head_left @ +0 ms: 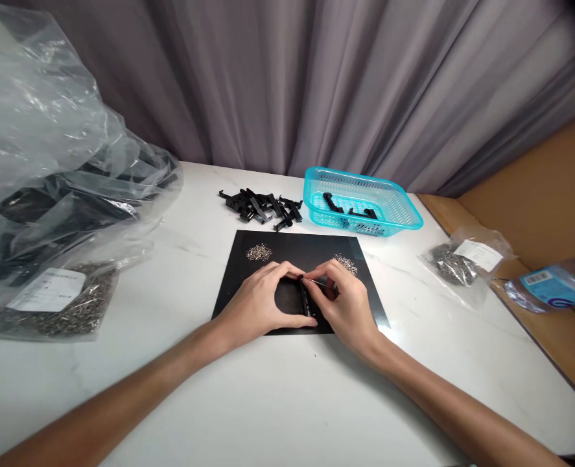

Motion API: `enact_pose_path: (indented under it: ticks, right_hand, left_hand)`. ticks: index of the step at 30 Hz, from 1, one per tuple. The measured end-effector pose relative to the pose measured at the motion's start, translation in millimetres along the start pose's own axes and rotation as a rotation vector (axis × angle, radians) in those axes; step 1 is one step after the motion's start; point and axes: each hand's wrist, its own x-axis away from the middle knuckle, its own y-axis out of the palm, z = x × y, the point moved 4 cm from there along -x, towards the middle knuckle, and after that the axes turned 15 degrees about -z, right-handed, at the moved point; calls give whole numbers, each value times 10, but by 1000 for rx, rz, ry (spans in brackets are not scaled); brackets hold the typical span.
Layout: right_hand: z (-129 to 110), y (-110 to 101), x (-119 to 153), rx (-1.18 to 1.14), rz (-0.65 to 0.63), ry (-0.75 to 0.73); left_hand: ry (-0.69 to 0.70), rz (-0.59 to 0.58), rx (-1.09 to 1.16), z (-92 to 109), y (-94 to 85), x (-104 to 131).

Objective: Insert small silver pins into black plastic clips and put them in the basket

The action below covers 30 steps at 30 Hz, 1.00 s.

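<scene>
The fingers of the left hand grip a black plastic part lengthwise: index finger at the far end, thumb at the near end. The fingers of the right hand are pinched around a thin metallic item, meeting the part at its far end; the exact contact is too small to resolve. The part therefore lies between the two hands, above a black mat.

On the mat, beyond the hands, are a left pile of small metal pieces and a right pile, the latter partly covered by the right hand. The mat rests on a white, faintly veined tabletop. Past its far edge sit a heap of black parts and, to the right, a turquoise basket containing similar parts.

Outer positions: at left, a labelled bag of metal pieces and a large clear bag; at right, a smaller labelled bag and a blue-labelled packet. A grey-purple curtain hangs behind the tabletop.
</scene>
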Motion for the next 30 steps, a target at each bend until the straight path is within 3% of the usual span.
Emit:
enact_pose_path:
  ticks: [10, 15, 24, 30]
  right_hand:
    - [-19, -15, -11, 151, 36, 29]
    - [-35, 6, -1, 189, 38, -38]
    - [24, 14, -14, 99, -67, -202]
    - [45, -11, -32, 120, -145, -213]
  left_hand:
    - [-9, -6, -6, -14, 13, 0]
    - [-5, -6, -10, -24, 13, -2]
    - [-17, -5, 6, -61, 30, -9]
    - [0, 3, -14, -39, 31, -17]
